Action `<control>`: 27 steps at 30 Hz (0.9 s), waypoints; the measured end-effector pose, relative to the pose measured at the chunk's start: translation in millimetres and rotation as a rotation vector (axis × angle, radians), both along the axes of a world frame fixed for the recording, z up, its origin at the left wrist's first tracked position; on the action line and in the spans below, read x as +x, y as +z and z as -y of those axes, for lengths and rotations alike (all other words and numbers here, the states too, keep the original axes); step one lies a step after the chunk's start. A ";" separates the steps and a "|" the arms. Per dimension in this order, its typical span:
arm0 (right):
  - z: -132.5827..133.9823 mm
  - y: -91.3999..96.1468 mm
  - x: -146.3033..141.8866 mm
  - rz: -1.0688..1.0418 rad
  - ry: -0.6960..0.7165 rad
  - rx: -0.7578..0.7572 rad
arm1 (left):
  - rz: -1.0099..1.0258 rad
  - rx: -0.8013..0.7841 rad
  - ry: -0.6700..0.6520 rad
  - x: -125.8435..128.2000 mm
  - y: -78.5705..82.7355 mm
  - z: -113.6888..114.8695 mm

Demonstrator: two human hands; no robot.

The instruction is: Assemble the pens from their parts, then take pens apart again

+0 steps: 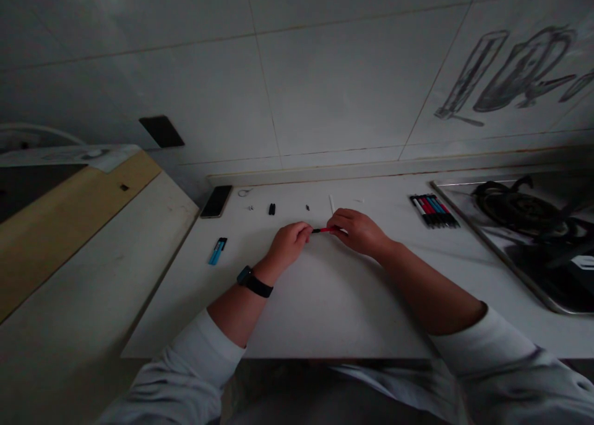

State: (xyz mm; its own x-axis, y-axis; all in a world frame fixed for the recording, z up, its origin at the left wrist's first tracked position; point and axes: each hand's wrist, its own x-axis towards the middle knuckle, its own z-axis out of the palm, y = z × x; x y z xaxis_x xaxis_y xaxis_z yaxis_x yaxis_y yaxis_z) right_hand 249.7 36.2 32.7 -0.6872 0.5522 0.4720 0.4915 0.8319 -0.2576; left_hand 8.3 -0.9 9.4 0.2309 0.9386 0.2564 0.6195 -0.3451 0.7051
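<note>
A pen with a black end and a red barrel [322,230] is held level, a little above the white counter, between my two hands. My left hand [288,244] pinches its black end, and my right hand [359,233] grips the red end. Fingers cover both tips, so I cannot tell whether the pen is whole or in two pieces. Just beyond my right hand lies a thin white stick, perhaps a refill [331,203]. A tiny black part [307,208] and a pair of black pieces [271,209] sit beyond my left hand.
Blue pen pieces [217,251] and a dark phone [216,201] are at the left, near tiny light parts [250,208] and a small ring-shaped item [244,192]. A row of several pens [434,211] lies at the right, beside the gas stove [524,227]. Behind rises a tiled wall.
</note>
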 end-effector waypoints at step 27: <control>-1.1 4.2 3.3 -0.068 -0.045 0.014 | 0.101 0.067 0.069 -1.5 -8.1 -2.8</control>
